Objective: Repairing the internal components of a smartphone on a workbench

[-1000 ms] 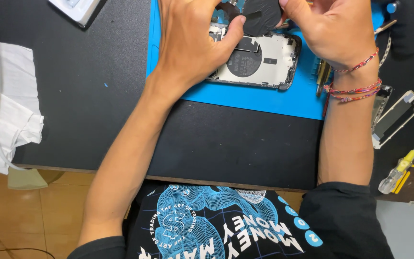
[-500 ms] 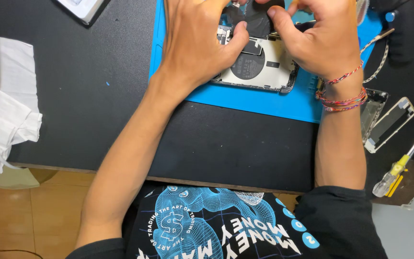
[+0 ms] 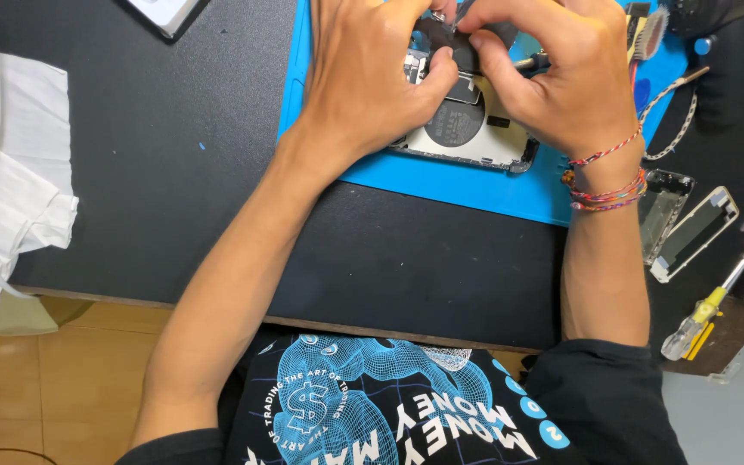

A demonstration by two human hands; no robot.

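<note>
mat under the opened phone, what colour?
Bright blue: the flat work mat under the opened phone housing, clearest in the head view.

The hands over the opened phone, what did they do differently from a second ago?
The right hand moved in toward the left hand, and both now pinch a small dark part above the opened phone. Earlier the right hand sat further out to the side. The phone stayed on the blue mat, and the yellow screwdriver lies where it was.

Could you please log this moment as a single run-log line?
left hand: presses on opened phone's silver rear housing | right hand: pinches small black part above it | base: blue rubber mat
</note>
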